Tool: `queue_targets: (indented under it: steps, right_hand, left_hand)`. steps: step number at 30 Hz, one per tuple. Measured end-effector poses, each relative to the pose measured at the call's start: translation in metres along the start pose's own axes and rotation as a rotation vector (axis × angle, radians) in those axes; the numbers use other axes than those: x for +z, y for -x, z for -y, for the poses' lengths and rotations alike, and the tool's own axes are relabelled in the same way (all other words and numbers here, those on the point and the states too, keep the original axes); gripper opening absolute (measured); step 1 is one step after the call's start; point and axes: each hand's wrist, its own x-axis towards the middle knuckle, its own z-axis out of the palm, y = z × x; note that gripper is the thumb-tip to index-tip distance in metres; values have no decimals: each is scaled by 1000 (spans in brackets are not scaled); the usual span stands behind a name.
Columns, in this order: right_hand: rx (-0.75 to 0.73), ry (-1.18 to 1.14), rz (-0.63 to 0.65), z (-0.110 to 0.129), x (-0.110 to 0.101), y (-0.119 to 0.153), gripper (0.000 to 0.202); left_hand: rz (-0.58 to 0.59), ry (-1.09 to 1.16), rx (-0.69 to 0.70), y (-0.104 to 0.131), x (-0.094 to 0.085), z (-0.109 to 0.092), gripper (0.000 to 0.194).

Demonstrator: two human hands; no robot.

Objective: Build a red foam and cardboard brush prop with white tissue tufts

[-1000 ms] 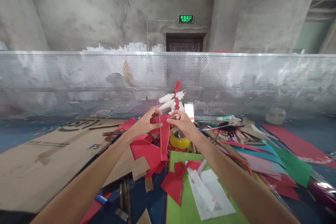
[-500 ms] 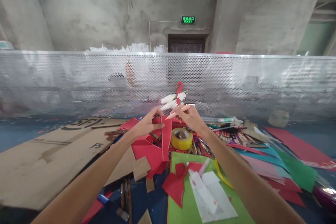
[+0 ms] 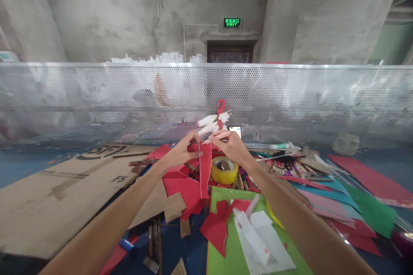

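My left hand point(image 3: 184, 151) pinches a folded red piece of paper point(image 3: 205, 176) with a pale edge, its thumb lying across the upper part. The piece hangs upright over other red scraps point(image 3: 180, 189). Between the fingers of my right hand point(image 3: 234, 148) is a slim pale-pink pen-like stick point(image 3: 223, 135). Its narrow end points left and meets, or nearly meets, the top edge of the red piece; I cannot tell if they touch. Just below my right hand sits a roll of yellow tape point(image 3: 224, 176).
Brown cardboard point(image 3: 71, 189) covers the left side. A green sheet point(image 3: 222, 232) bears red and white scraps point(image 3: 254, 236). Coloured sheets point(image 3: 368, 202) lie to the right. White flowers point(image 3: 208, 121) and a phone point(image 3: 235, 130) stand before a perforated metal panel point(image 3: 274, 103).
My right hand has shifted slightly left and down with the pink stick, and more of the phone shows behind it. The red piece has turned a little and looks wider near the top.
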Motion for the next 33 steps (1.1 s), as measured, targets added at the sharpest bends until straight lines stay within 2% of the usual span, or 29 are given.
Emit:
queue_targets:
  steps: [7, 22, 27, 33]
  right_hand:
    - [-3, -18, 6, 1, 2, -1, 23]
    - [0, -19, 12, 1, 4, 0, 24]
    - [16, 25, -35, 1, 2, 0, 26]
    - [5, 20, -13, 1, 1, 0, 25]
  left_hand:
    - [20, -10, -21, 0, -1, -1, 25]
    - [0, -13, -33, 0, 0, -5, 25]
    - [3, -9, -48, 0, 0, -5, 25]
    - [-6, -30, -41, 0, 0, -7, 25]
